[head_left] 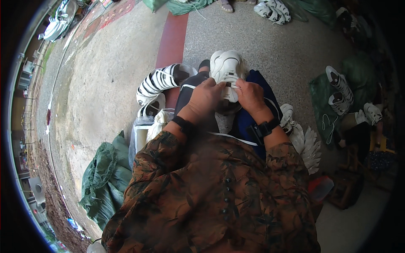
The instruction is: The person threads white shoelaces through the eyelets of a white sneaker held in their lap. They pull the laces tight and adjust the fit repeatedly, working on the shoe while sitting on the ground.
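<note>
A pair of white sneakers (228, 65) rests at my lap, toes pointing away from me, with one dark shoe opening showing below my fingers. Over the tongue of the nearer shoe, my left hand (206, 96) is closed, its thumb and forefinger pressed together at the lacing. From the other side my right hand (251, 98) pinches a white shoelace (234, 84) close to the left fingertips. Both hands touch the shoe's upper, and the lace ends are partly hidden by my fingers. Dark blue cloth (270, 99) lies under my right forearm.
To my left curves a row of black-and-white sneakers (156, 86), near a bundle of white laces (158, 122) and a green sack (110, 173). More white sneakers (304, 143) lie right. Farther right, shoes (340, 92) sit on a green sack (318, 90).
</note>
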